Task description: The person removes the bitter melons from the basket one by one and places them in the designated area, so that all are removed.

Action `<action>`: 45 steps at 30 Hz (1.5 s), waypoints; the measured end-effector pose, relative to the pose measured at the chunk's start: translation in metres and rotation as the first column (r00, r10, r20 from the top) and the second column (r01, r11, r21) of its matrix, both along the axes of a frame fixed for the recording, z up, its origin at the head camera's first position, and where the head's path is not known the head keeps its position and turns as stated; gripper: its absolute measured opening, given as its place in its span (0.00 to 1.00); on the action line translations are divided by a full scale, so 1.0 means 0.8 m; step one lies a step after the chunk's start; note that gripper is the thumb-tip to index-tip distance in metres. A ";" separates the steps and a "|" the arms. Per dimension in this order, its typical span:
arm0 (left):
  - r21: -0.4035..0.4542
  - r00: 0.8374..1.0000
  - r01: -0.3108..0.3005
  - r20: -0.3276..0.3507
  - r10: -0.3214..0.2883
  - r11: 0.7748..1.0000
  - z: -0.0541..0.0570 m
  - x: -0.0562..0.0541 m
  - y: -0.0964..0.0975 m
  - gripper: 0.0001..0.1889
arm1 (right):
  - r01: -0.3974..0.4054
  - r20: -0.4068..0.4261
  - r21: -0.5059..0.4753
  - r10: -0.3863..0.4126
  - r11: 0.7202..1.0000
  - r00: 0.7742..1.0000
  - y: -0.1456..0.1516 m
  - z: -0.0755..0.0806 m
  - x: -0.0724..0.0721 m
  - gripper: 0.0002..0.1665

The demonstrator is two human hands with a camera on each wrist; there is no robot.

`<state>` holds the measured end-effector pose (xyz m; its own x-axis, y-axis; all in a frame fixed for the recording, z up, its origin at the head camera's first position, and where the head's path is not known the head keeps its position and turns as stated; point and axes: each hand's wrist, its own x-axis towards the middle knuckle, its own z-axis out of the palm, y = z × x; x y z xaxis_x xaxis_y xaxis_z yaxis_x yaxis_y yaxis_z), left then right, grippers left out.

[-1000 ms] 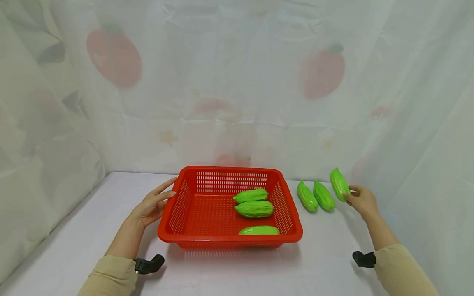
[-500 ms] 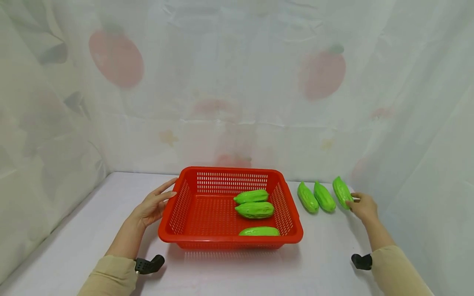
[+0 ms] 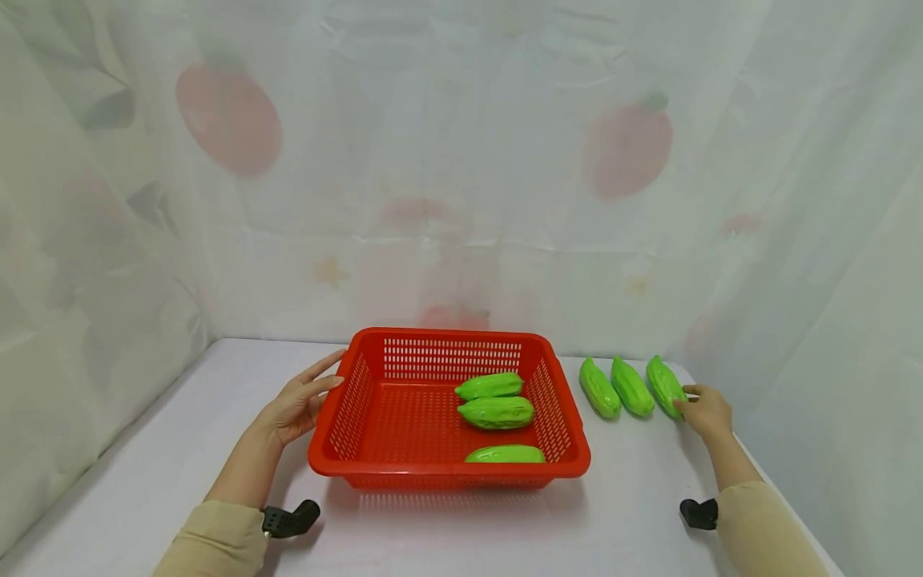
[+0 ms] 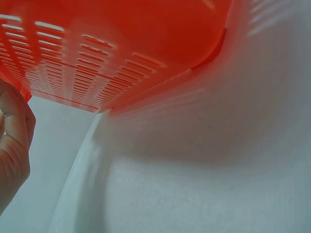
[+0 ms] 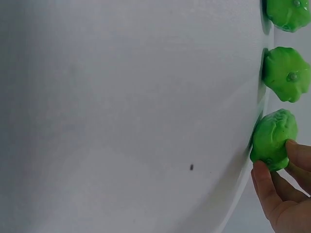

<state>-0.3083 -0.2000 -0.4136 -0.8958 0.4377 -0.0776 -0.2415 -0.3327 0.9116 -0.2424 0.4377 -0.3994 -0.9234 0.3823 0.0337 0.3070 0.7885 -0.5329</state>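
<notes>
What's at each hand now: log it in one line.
left hand: at red basket rim | right hand: pinching rightmost green gourd | inside basket: three gourds | right of basket: two unheld gourds

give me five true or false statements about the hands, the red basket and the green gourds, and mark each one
1. The red basket has three green gourds in it. True.
2. The left hand is at the basket's left side. True.
3. The right hand is inside the basket. False: it is outside, pinching the rightmost gourd.
4. Only two gourds lie outside the basket. False: there are three.
5. The gourds outside are to the left of the basket. False: they are to its right.
</notes>
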 end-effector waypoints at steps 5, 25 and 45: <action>-0.004 1.000 -0.002 -0.003 0.002 1.000 0.001 0.000 0.000 0.35 | 0.002 0.027 0.001 -0.002 1.000 1.000 0.002 0.000 -0.002 0.31; 0.006 1.000 0.012 -0.009 -0.012 1.000 0.001 -0.001 -0.001 0.35 | 0.010 0.003 0.016 -0.010 1.000 1.000 0.006 0.004 -0.003 0.31; -0.012 1.000 -0.001 0.005 0.001 1.000 0.002 0.001 0.000 0.35 | 0.081 -0.002 0.001 -0.081 0.997 0.997 0.000 0.030 -0.007 0.34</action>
<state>-0.3075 -0.2003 -0.4123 -0.8957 0.4360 -0.0870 -0.2455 -0.3219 0.9144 -0.2482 0.4380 -0.3754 -0.8893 0.4560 0.0355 0.3692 0.7615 -0.5327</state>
